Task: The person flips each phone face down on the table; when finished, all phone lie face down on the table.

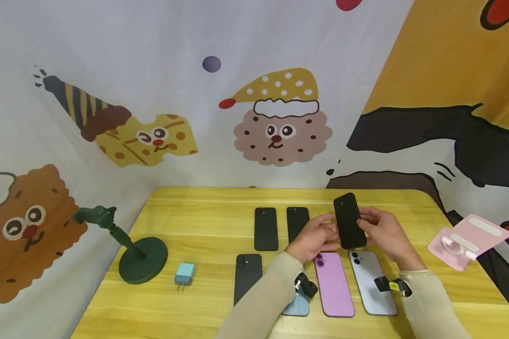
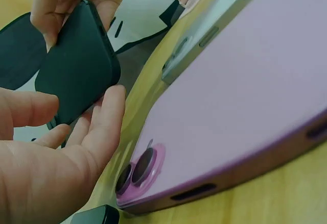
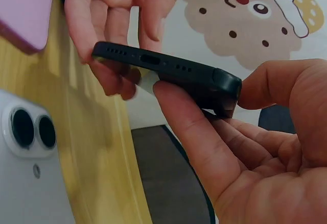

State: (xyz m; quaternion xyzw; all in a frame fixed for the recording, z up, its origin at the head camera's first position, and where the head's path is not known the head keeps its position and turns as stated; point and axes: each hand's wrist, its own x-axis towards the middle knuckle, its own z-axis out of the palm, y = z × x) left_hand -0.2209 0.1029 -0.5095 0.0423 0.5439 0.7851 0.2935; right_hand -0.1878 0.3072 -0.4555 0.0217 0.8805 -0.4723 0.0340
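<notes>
A black phone (image 1: 349,220) is held up off the table, tilted, at the right of the back row. My right hand (image 1: 386,235) pinches it by its right side, thumb on one face and fingers behind. In the right wrist view the phone's end with the charging port (image 3: 149,59) faces the camera. My left hand (image 1: 318,239) is at the opposite side, its fingertips right at the phone's edge and its thumb (image 2: 36,109) apart from the fingers. Below the hands lie a pink phone (image 1: 334,285) and a white phone (image 1: 373,282), both camera side up.
Two black phones (image 1: 266,229) lie in the back row, one partly behind my left hand. In front are another black phone (image 1: 248,278) and a light blue phone (image 1: 297,307) under my left forearm. A blue charger plug (image 1: 184,274), green stand (image 1: 140,259) and pink stand (image 1: 466,240) stand further out.
</notes>
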